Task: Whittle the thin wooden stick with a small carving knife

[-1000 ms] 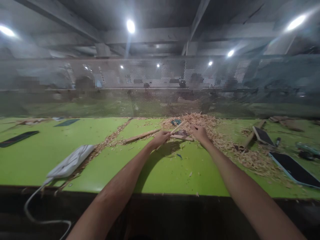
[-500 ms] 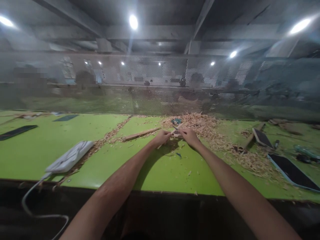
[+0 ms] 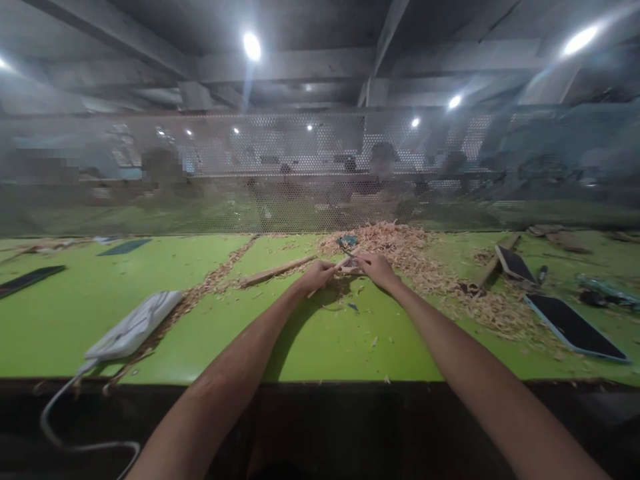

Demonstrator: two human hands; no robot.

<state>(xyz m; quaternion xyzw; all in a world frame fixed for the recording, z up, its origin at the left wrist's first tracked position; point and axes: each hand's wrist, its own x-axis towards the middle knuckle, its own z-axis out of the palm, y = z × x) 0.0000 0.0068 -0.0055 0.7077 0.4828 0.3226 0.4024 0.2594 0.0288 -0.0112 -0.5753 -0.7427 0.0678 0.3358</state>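
Out over the green table, my left hand is closed on a slim pale wooden stick that slants up to the right. Close beside it on the right, my right hand is closed round a thin dark carving tool, whose tip points up and left across the stick. The fingers hide much of both, and the tool's exact shape is unclear. Below the hands lies another pale wood piece, partly covered. Just beyond them rests a small dark green scrap at the edge of the shavings.
A heap of wood shavings spreads right. One long wooden strip lies left of my hands. Further out are a white power strip with a cable, phones and a wooden bar. A perforated screen stands behind the table.
The whole view has shifted slightly, with the table things sitting further left in the picture. Both hands keep their hold, and the tool has moved only a little against the stick.
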